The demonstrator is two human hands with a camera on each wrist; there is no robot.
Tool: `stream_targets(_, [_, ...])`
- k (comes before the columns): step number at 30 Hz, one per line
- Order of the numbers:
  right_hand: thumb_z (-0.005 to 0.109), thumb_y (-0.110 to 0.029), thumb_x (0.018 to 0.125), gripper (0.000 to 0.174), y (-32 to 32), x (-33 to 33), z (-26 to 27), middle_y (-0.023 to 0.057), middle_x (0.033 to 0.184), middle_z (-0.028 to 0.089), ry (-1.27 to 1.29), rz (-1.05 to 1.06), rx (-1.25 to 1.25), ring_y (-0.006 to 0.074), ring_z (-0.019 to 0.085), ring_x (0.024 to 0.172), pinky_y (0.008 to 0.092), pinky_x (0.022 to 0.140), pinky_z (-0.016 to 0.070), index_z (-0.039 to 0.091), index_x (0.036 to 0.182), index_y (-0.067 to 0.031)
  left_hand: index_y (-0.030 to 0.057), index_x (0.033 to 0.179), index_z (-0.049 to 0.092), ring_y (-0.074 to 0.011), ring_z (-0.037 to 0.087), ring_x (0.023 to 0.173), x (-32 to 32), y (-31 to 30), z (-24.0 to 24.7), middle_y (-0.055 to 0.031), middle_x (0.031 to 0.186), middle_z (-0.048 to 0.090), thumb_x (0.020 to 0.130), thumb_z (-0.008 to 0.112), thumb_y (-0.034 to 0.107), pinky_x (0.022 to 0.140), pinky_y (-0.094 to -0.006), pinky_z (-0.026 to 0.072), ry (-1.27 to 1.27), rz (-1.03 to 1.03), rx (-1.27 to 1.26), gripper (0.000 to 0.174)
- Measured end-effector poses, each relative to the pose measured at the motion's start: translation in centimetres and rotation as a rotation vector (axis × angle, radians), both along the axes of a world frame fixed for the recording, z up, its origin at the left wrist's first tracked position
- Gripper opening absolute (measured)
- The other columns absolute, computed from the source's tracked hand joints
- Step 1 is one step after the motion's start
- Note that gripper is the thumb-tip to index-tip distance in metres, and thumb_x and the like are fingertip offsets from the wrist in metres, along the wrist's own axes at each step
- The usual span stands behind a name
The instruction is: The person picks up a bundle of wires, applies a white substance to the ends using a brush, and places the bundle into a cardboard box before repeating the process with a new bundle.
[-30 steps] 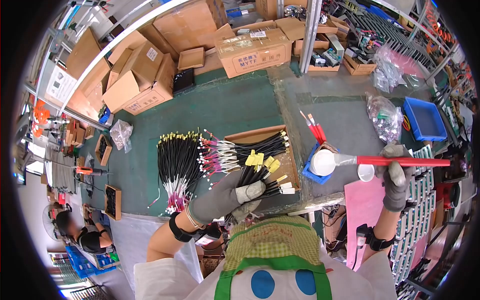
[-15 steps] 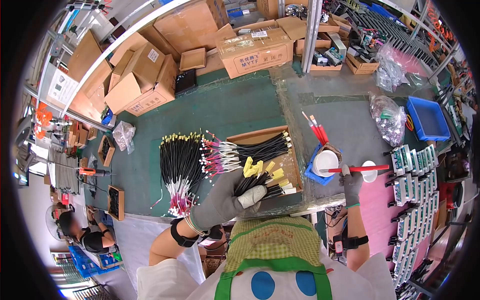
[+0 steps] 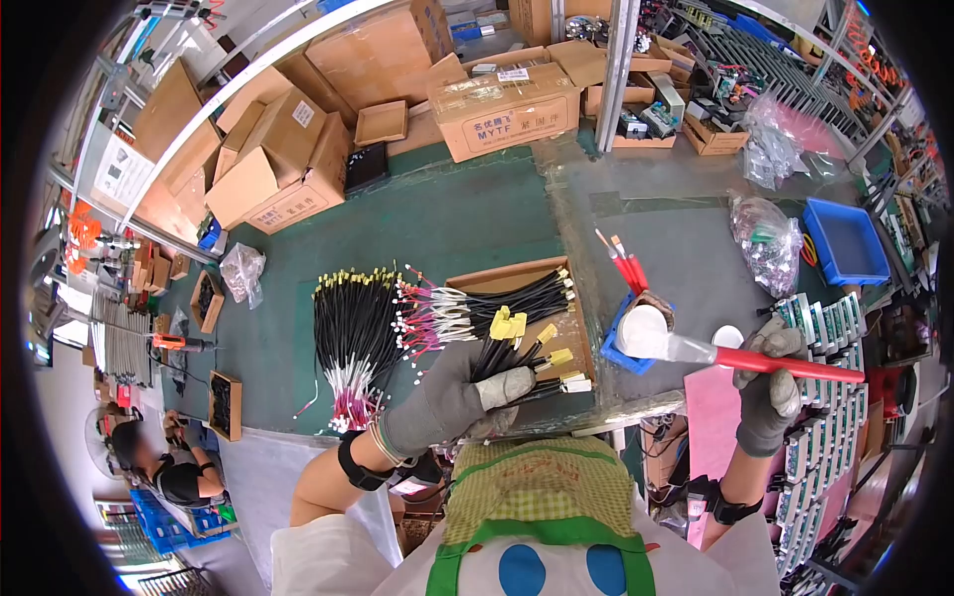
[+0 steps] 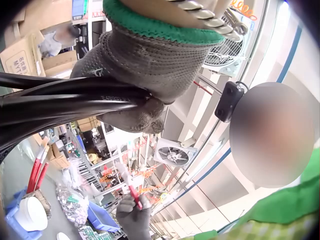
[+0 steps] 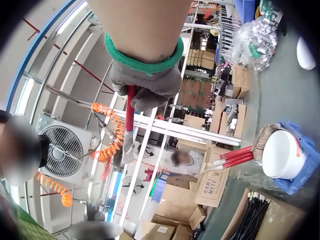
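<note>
My gloved left hand (image 3: 437,402) grips a bundle of black cables (image 3: 491,360) with yellow tabs at their ends. In the left wrist view the thick black cables (image 4: 65,102) pass under the fingers of that glove. My gloved right hand (image 3: 765,412) holds a red-handled paint brush (image 3: 820,371), its bristles pointing left and overlapping the rim of the white tub (image 3: 638,328) in the head view. The right wrist view has the brush (image 5: 130,112) hanging from curled fingers. A blue tray (image 3: 618,350) sits under the tub, with a round white lid (image 3: 727,337) to its right.
More cables (image 3: 358,328) lie on the green table, others in a shallow cardboard box (image 3: 578,333). Several red brushes (image 3: 628,268) stand behind the tub. Circuit modules (image 3: 825,397) are stacked at right, near a blue bin (image 3: 845,243). Cartons (image 3: 507,109) line the back.
The right hand with the brush moved in left over the tub, dipping lower there, then drew back right. The left hand keeps its cable bundle almost in place.
</note>
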State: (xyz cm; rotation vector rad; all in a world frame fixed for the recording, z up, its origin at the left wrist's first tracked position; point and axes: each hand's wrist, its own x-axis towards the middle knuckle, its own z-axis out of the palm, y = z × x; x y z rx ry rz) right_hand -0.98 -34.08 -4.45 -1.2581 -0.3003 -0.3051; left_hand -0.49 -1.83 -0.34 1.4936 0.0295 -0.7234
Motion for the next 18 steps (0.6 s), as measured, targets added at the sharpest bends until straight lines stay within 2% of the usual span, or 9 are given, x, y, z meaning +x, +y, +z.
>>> stream_targets(3, [0.072, -0.038, 0.068, 0.04, 0.9, 0.0, 1.6, 0.008, 0.071, 0.053, -0.08, -0.003, -0.178, 0.015, 0.048, 0.055, 0.0246, 0.051, 0.0406, 0.056, 0.081, -0.0032, 0.0017, 0.074, 0.053, -0.0054, 0.042, 0.038, 0.0, 0.0, 0.0, -0.0013, 0.051, 0.049, 0.085, 0.057, 0.032, 0.035, -0.0211, 0.0304, -0.026, -0.045, 0.044, 0.032])
stream_targets(4, [0.073, -0.035, 0.065, 0.037, 1.3, 0.1, 2.5, 0.0099, 0.072, 0.056, -0.081, 0.008, -0.217, 0.017, 0.051, 0.056, 0.0251, 0.053, 0.0422, 0.059, 0.075, -0.0031, 0.0012, 0.075, 0.053, -0.0053, 0.042, 0.038, 0.0, 0.1, -0.2, -0.001, 0.051, 0.049, 0.085, 0.057, 0.031, 0.035, -0.0212, 0.0302, -0.06, -0.052, 0.048, 0.032])
stream_targets(6, [0.073, -0.033, 0.064, 0.034, 1.8, 0.8, 3.7, 0.0106, 0.071, 0.057, -0.158, 0.064, -0.313, 0.0177, 0.053, 0.057, 0.0262, 0.053, 0.0431, 0.061, 0.075, -0.0032, 0.0004, 0.078, 0.054, -0.0051, 0.041, 0.038, -0.1, 0.2, -0.7, -0.0005, 0.051, 0.049, 0.085, 0.057, 0.03, 0.035, -0.0212, 0.0298, -0.126, -0.065, 0.056, 0.031])
stream_targets(9, [0.073, -0.032, 0.062, 0.032, 2.5, 1.5, 4.8, 0.0106, 0.069, 0.059, -0.207, 0.116, -0.425, 0.0185, 0.056, 0.06, 0.0274, 0.052, 0.044, 0.063, 0.075, -0.0045, -0.0006, 0.081, 0.055, -0.0049, 0.041, 0.038, -0.2, 0.0, 0.6, 0.0002, 0.051, 0.048, 0.085, 0.057, 0.029, 0.035, -0.021, 0.0303, -0.011, -0.069, 0.034, 0.03])
stream_targets(11, [0.073, -0.033, 0.063, 0.032, 2.6, 1.7, 5.4, 0.0101, 0.069, 0.059, -0.222, 0.149, -0.51, 0.0184, 0.056, 0.058, 0.0274, 0.051, 0.0438, 0.063, 0.075, -0.0051, -0.0007, 0.083, 0.055, -0.0049, 0.041, 0.039, -0.1, 0.2, 0.6, 0.0007, 0.051, 0.048, 0.085, 0.057, 0.029, 0.035, -0.021, 0.0307, -0.039, -0.09, 0.065, 0.03])
stream_targets(14, [0.073, -0.035, 0.063, 0.033, 2.3, 1.9, 6.1, 0.0099, 0.068, 0.059, -0.256, 0.061, -0.553, 0.0181, 0.056, 0.058, 0.0271, 0.05, 0.0435, 0.064, 0.075, -0.0058, -0.0009, 0.085, 0.055, -0.0048, 0.042, 0.039, -0.2, 0.7, 0.3, 0.0009, 0.051, 0.048, 0.085, 0.057, 0.03, 0.034, -0.0211, 0.0311, -0.065, -0.105, 0.071, 0.031])
stream_targets(18, [0.073, -0.035, 0.063, 0.033, 2.3, 2.0, 6.3, 0.0097, 0.069, 0.059, -0.262, 0.165, -0.505, 0.018, 0.055, 0.057, 0.027, 0.049, 0.0432, 0.064, 0.076, -0.006, -0.0009, 0.085, 0.055, -0.0047, 0.043, 0.039, -0.2, 0.8, 0.1, 0.0007, 0.051, 0.048, 0.085, 0.057, 0.031, 0.034, -0.0212, 0.0316, -0.077, -0.124, 0.078, 0.032])
